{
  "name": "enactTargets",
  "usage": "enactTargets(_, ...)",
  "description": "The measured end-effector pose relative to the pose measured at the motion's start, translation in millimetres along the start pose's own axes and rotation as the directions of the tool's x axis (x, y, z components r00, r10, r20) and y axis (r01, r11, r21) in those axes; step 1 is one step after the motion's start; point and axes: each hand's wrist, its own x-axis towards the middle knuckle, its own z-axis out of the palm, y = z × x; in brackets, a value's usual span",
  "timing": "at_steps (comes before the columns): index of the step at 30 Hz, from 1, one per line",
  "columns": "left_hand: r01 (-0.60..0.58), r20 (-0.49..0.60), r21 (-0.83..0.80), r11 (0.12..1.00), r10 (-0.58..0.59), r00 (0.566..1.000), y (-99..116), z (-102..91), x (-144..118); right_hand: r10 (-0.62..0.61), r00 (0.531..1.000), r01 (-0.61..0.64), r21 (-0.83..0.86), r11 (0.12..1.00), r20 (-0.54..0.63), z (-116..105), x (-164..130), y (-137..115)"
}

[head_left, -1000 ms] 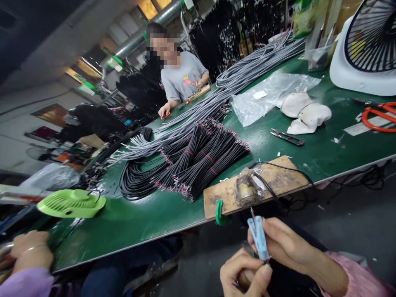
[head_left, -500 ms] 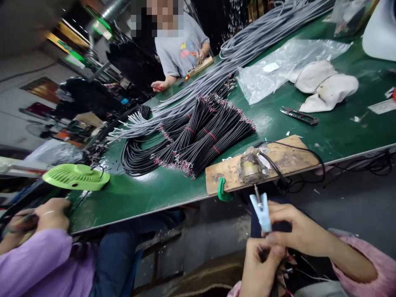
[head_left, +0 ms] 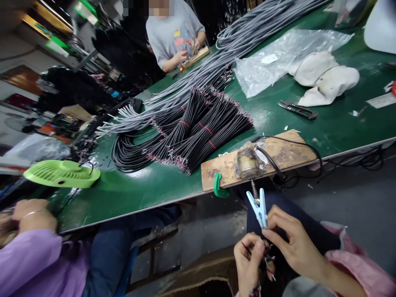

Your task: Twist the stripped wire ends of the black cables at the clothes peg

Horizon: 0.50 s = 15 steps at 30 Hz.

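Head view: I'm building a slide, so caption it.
Wearer's hands hold a light-blue clip and wires beside a green table bearing bundled black cables.

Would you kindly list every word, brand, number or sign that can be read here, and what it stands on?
No text can be read.
White label on the plastic bag: any print is too small to read.
Paper strip at the right edge: too blurred to read.
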Motion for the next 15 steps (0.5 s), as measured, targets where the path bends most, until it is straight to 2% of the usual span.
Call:
enactTargets(3,0.008,0.009,-0.119,0.993,-0.007,1.000,1.7,5.0,-2.3,-0.047,0.997,0.048,0.012,0.999,-0.064,5.7,-4.3,-0.4)
enactTargets(6,-0.037,0.007,-0.148,0.988,0.039,0.999,4.8,6.9,-1.9,-0.034,0.997,0.040,0.097,0.994,-0.066,5.0,-2.1,1.6)
enactTargets(9,-0.115,-0.011,-0.105,0.988,0.114,0.993,6.5,4.8,0.2,0.009,0.998,0.001,0.151,0.989,-0.062,-0.2,2.1,3.8)
enactTargets(12,-0.155,-0.037,-0.001,0.988,0.154,0.987,6.4,1.5,1.8,0.043,0.997,-0.034,0.127,0.991,-0.069,-8.0,5.5,2.7)
enactTargets(15,-0.169,-0.052,0.092,0.981,0.174,0.983,5.3,-0.8,2.2,-0.035,0.999,0.035,0.018,0.999,-0.019,-14.7,8.1,-1.8)
